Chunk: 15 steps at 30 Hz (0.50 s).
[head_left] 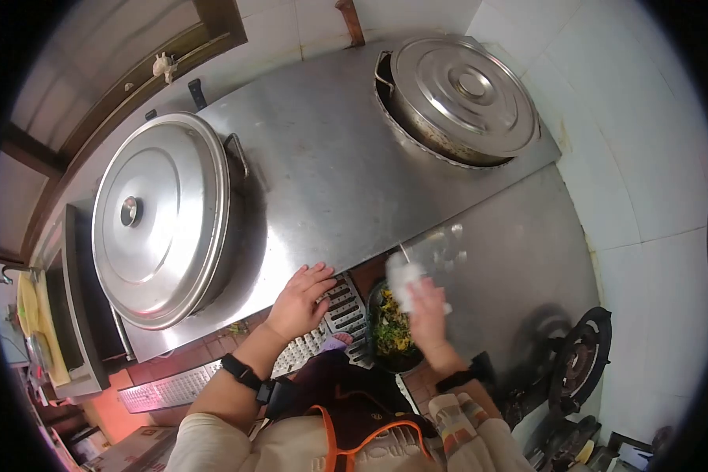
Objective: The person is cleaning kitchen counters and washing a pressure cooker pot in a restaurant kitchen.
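Note:
My left hand [301, 300] lies at the front edge of the stainless steel counter [322, 157], fingers stretched out and holding nothing. Blurred by motion, my right hand [428, 315] grips a white cloth [406, 283] over the lower steel surface [503, 252] by the counter's front edge. Below and between my hands, a dark round container [372, 344] holds green and yellow vegetable scraps [393, 326]. It stands low, near the floor drain grate [346, 308].
On the left stands a large lidded steel pot [161, 220] with a side handle. Another lidded pot [464, 94] sits sunk in the counter at the back right. A black gas burner [582, 358] is at my right, beside the white tiled wall [645, 181].

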{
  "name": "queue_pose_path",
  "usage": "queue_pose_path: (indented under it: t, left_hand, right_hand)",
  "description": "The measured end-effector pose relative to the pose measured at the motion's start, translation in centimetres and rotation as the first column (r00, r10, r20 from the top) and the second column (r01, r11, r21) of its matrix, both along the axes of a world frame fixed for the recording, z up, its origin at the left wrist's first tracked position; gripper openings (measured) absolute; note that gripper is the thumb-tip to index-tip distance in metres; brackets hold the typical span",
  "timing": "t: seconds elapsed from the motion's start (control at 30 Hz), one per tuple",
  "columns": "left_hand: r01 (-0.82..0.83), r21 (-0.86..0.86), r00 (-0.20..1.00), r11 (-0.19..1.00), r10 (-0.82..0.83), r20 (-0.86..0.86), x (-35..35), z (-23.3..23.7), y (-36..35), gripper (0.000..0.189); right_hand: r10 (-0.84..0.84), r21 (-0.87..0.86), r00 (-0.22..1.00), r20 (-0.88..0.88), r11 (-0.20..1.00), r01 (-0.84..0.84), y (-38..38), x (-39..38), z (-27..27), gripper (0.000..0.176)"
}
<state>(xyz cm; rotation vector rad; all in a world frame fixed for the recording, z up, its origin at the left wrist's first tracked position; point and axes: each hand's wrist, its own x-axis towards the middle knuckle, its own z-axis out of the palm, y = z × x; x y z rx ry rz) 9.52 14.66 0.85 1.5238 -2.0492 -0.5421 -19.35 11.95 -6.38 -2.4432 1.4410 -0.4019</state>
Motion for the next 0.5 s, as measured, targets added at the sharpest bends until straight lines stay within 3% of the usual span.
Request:
queue_pose_path:
  t: [0.03, 0.1, 0.13, 0.27, 0.33, 0.4, 0.47, 0.5]
  left_hand:
    - [-0.006, -0.001, 1.0, 1.0, 0.006, 0.004, 0.8, 0.1, 0.5, 0.033]
    - [-0.023, -0.044, 1.0, 0.999, 0.024, 0.013, 2.1, 0.4, 1.4, 0.029]
    - [-0.033, -0.067, 0.999, 0.997, 0.034, 0.017, 2.8, 0.3, 1.6, 0.028]
    - [-0.129, -0.137, 0.99, 0.982, 0.136, 0.038, 5.4, 0.1, 2.8, 0.024]
    - [-0.201, -0.133, 0.976, 0.97, 0.21, 0.058, 6.6, 0.0, 3.1, 0.024]
    - [-0.277, -0.163, 0.955, 0.947, 0.29, 0.064, 7.3, -0.6, 3.1, 0.022]
    - [-0.335, -0.187, 0.929, 0.923, 0.357, 0.094, 7.8, -0.8, 2.9, 0.02]
    - [-0.343, -0.199, 0.925, 0.918, 0.367, 0.097, 7.9, -1.0, 2.7, 0.019]
  right_hand:
    - [0.016, 0.25, 0.977, 0.214, 0.966, -0.071, 1.4, 2.1, -0.7, 0.045]
    - [0.041, 0.485, 0.893, 0.449, 0.828, -0.282, 4.8, 5.9, -0.9, 0.047]
    - [0.119, 0.493, 0.869, 0.48, 0.783, -0.379, 5.3, 7.1, 0.0, 0.05]
    - [-0.025, 0.426, 0.724, 0.69, 0.822, -0.377, 1.8, 8.4, 6.2, 0.051]
    - [-0.206, 0.447, 0.714, 0.669, 0.879, -0.165, -2.2, 6.6, 6.9, 0.039]
    - [-0.394, 0.515, 0.655, 0.645, 0.857, 0.008, -8.0, 5.2, 9.5, 0.04]
    - [-0.469, 0.496, 0.589, 0.658, 0.859, 0.13, -13.9, 3.4, 7.8, 0.044]
    - [-0.476, 0.418, 0.69, 0.545, 0.868, 0.269, -16.0, 4.0, 6.7, 0.046]
